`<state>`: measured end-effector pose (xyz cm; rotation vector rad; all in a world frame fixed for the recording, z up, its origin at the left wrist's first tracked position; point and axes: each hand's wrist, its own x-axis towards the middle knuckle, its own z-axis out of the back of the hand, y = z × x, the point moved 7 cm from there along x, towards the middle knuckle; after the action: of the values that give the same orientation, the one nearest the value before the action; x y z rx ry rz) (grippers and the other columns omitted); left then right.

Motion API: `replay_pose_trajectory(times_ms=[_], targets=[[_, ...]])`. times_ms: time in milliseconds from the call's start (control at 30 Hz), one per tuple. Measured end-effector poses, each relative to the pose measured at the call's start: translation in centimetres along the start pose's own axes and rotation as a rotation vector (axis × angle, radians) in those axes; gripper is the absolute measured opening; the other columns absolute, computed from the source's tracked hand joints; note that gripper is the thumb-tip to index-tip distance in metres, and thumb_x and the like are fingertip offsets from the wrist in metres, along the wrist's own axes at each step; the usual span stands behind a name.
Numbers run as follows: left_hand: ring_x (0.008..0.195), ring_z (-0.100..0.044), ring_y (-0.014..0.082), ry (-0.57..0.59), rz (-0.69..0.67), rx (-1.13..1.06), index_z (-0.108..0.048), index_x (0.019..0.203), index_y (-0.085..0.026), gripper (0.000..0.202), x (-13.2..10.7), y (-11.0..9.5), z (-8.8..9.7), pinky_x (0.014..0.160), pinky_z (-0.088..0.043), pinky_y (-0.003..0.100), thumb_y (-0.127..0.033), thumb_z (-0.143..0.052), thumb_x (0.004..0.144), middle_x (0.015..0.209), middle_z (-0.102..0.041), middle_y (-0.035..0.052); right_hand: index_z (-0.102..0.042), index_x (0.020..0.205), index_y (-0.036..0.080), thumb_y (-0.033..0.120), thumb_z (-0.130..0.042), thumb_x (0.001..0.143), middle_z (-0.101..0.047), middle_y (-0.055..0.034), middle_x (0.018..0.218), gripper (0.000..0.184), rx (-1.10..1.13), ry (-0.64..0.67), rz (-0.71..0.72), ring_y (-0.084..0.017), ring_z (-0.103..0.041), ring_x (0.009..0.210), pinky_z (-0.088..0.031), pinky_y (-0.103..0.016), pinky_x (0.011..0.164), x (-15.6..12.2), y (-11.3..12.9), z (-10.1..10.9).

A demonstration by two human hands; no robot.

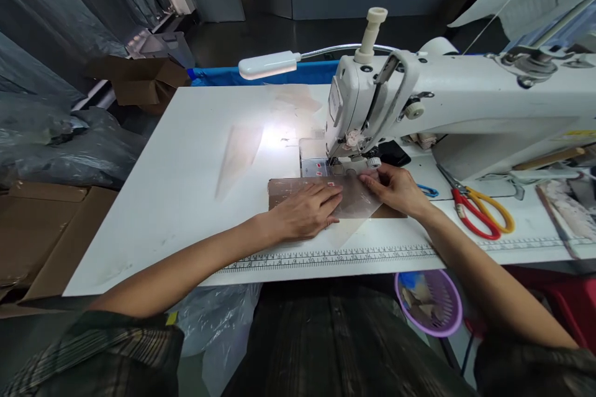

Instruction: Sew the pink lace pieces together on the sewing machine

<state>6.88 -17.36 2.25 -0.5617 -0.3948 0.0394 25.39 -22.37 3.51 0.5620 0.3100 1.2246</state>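
Fabric [357,198] sits just in front of the machine [356,90], over a brown sheet [279,189], probably being lined up. Left hand [311,209] flat on it, fingers nearly together; right hand [395,189] pinching its edge. Feeding would need it smooth. Decent room leftward, scissors [479,208] crowd the right.

My left fingers [323,193] lie flat on the sheer fabric [356,200] over a brown piece [392,211] on the white counter [181,198]. My right fingers [371,185] touch the fabric's far edge, close by the foot of the sewing machine [475,93]. Red-and-yellow-handled scissors [460,191] lie to my right, a purple basket [455,310] below.
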Motion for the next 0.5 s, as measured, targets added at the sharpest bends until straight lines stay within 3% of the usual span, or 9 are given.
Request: replay_pose_trajectory(times_ms=[100, 167, 233, 300, 333, 400, 500], targets=[[0.14, -0.039, 0.0361, 0.198, -0.076, 0.073, -0.052, 0.134, -0.007, 0.054, 0.7, -2.5, -2.7, 0.115, -0.031, 0.054, -0.041, -0.057, 0.092, 0.148, -0.044, 0.0216, -0.063, 0.074, 0.017, 0.047, -0.055, 0.085, -0.057, 0.0, 0.06, 0.033, 0.021, -0.076, -0.023, -0.014, -0.048, 0.056, -0.034, -0.027, 0.055, 0.2, 0.0, -0.1], [0.14, -0.039, 0.0358, 0.326, -0.274, 0.122, -0.051, 0.135, -0.008, 0.062, -0.3, -6.0, -4.3, 0.116, -0.031, 0.054, -0.05, -0.057, 0.091, 0.15, -0.042, 0.0211, -0.058, 0.068, 0.018, 0.046, -0.055, 0.084, -0.054, 0.0008, 0.057, 0.033, 0.02, -0.105, -0.045, -0.014, -0.047, 0.055, -0.033, -0.027, 0.054, 0.3, 0.0, -0.2], [0.134, -0.048, 0.0305, 0.361, -0.557, 0.085, -0.058, 0.13, -0.013, 0.055, -2.1, -10.2, -5.0, 0.115, -0.035, 0.048, -0.05, -0.058, 0.09, 0.146, -0.05, 0.0152, -0.056, 0.066, 0.018, 0.046, -0.055, 0.084, -0.053, 0.0014, 0.056, 0.033, 0.015, -0.103, -0.062, -0.014, -0.046, 0.054, -0.031, -0.027, 0.053, 0.3, 0.1, -0.2], [0.127, -0.055, 0.025, 0.332, -0.705, 0.04, -0.064, 0.122, -0.015, 0.045, -3.5, -12.4, -4.7, 0.112, -0.042, 0.04, -0.048, -0.054, 0.093, 0.14, -0.057, 0.0105, -0.055, 0.065, 0.019, 0.045, -0.054, 0.084, -0.052, 0.0017, 0.055, 0.032, 0.024, -0.098, -0.065, -0.013, -0.045, 0.053, -0.031, -0.027, 0.052, 0.2, 0.2, -0.1], [0.124, -0.058, 0.0235, 0.297, -0.71, 0.029, -0.067, 0.118, -0.015, 0.041, -3.8, -12.4, -4.1, 0.11, -0.044, 0.038, -0.046, -0.052, 0.095, 0.137, -0.059, 0.0101, -0.057, 0.067, 0.018, 0.044, -0.054, 0.084, -0.053, 0.0016, 0.056, 0.032, 0.04, -0.089, -0.06, -0.013, -0.046, 0.053, -0.032, -0.027, 0.053, 0.1, 0.3, 0.0], [0.119, -0.061, 0.0221, 0.198, -0.612, 0.028, -0.069, 0.111, -0.014, 0.033, -3.3, -10.3, -2.4, 0.107, -0.047, 0.038, -0.037, -0.05, 0.097, 0.133, -0.063, 0.0119, -0.062, 0.074, 0.017, 0.043, -0.057, 0.084, -0.058, 0.0007, 0.061, 0.028, 0.09, -0.055, -0.043, -0.013, -0.048, 0.055, -0.035, -0.026, 0.054, 0.0, 0.2, 0.0], [0.112, -0.065, 0.0198, 0.074, -0.383, 0.037, -0.066, 0.117, -0.016, 0.026, -2.1, -3.8, 1.0, 0.101, -0.051, 0.042, -0.023, -0.05, 0.097, 0.121, -0.069, 0.0114, -0.066, 0.092, 0.016, 0.042, -0.064, 0.081, -0.063, -0.0004, 0.07, 0.028, 0.143, 0.023, -0.013, -0.013, -0.051, 0.057, -0.04, -0.025, 0.055, -0.1, -0.2, -0.4]])
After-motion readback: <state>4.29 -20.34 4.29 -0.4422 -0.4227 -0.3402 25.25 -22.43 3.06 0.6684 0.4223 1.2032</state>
